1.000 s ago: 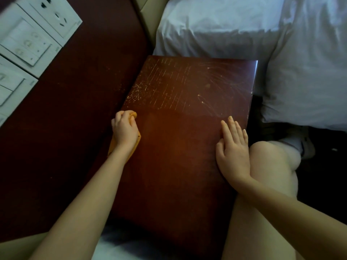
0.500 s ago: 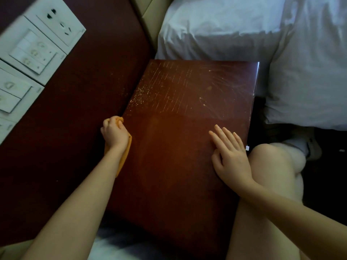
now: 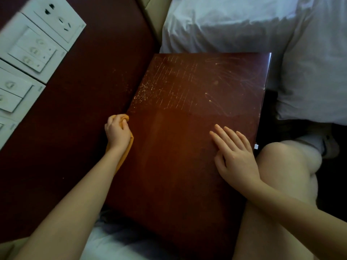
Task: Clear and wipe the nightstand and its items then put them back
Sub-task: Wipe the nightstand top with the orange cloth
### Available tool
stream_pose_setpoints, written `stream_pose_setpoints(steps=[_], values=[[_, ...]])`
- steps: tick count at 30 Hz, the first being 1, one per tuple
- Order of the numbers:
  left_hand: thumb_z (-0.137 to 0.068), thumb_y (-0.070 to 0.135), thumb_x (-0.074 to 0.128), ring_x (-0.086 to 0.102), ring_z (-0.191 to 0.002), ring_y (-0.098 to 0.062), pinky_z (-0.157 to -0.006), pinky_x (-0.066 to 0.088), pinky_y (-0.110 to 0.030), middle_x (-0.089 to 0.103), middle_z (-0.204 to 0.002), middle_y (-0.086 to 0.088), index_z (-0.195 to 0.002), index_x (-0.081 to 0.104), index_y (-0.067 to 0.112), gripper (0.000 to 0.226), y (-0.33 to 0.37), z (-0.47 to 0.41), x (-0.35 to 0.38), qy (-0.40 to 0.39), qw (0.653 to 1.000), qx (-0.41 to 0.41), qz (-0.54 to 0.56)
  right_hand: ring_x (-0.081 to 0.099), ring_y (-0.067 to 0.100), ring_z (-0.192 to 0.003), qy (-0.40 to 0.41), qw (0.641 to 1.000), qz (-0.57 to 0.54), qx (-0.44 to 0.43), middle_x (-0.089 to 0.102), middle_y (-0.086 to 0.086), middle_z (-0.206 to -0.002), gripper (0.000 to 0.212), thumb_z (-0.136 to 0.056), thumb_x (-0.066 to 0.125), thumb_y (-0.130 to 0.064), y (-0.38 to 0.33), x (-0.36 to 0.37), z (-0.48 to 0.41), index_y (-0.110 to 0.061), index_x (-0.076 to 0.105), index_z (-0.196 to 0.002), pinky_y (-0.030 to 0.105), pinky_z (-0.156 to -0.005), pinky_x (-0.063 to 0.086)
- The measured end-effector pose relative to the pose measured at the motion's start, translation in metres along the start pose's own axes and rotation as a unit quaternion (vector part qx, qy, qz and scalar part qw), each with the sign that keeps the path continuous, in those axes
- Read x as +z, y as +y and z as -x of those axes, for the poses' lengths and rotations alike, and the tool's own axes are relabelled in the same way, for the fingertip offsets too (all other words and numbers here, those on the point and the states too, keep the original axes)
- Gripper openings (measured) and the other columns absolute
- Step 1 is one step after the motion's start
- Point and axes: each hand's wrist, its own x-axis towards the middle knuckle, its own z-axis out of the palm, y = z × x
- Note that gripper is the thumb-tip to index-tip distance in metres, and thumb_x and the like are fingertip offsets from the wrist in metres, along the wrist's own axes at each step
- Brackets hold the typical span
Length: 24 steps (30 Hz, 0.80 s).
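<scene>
The dark red wooden nightstand top (image 3: pixel 178 166) fills the middle of the view, bare, with pale scratches and specks on its far half. My left hand (image 3: pixel 117 131) grips a bunched orange cloth (image 3: pixel 126 147) at the top's left edge, where it meets the wall panel. My right hand (image 3: pixel 234 154) lies flat, fingers straight, on the top near its right edge. No nightstand items are in view.
A dark red wall panel (image 3: pixel 65 128) with white switches and sockets (image 3: pixel 35 49) runs along the left. White bedding (image 3: pixel 225 25) and a pillow (image 3: pixel 315 72) lie beyond and to the right. My bare knee (image 3: pixel 285 162) is against the right edge.
My left hand has slid the cloth left, from on the top to its left edge. My right hand has turned a little, its fingers now pointing up-left.
</scene>
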Motion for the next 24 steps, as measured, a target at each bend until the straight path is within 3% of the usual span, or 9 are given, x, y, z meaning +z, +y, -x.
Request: stream_pose_setpoints(steps=[6,13,19,24], values=[[-0.095,0.012,0.041,0.043,-0.115,-0.026,-0.091,0.030,-0.024,0.049,-0.128,-0.007,-0.112,0.062,0.013,0.027,0.018,-0.021,0.015,0.017,1.000,-0.011,-0.007,0.047,0.032,-0.125,0.009,1.000,-0.002,0.008,0.052,0.011,-0.135,0.051,-0.083,0.035,-0.020,0.001,0.002,-0.002,-0.006,0.056,-0.127,0.052,-0.103,0.035],[-0.094,0.016,0.045,0.042,-0.119,-0.024,-0.099,0.033,-0.029,0.050,-0.126,-0.006,-0.115,0.062,0.012,0.027,-0.009,-0.003,0.003,-0.050,0.995,0.087,0.002,0.046,0.031,-0.126,0.009,1.000,0.000,0.011,0.051,0.010,-0.136,0.051,-0.083,0.034,-0.021,0.002,0.003,0.000,-0.007,0.056,-0.127,0.046,-0.105,0.028],[-0.095,0.014,0.042,0.042,-0.115,-0.025,-0.090,0.029,-0.023,0.049,-0.126,-0.008,-0.111,0.063,0.014,0.026,0.007,-0.021,0.014,0.017,1.000,0.007,-0.008,0.047,0.030,-0.126,0.009,1.000,0.000,0.019,0.050,0.009,-0.136,0.051,-0.083,0.034,-0.023,0.003,0.004,0.001,-0.008,0.056,-0.127,0.047,-0.103,0.031],[-0.096,0.014,0.042,0.040,-0.117,-0.025,-0.090,0.028,-0.022,0.047,-0.128,-0.008,-0.115,0.062,0.013,0.028,0.016,-0.030,0.017,0.015,1.000,0.012,-0.015,0.048,0.031,-0.124,0.013,1.000,-0.002,0.018,0.052,0.009,-0.135,0.050,-0.083,0.035,-0.022,0.002,0.004,-0.002,-0.008,0.058,-0.125,0.050,-0.099,0.037]])
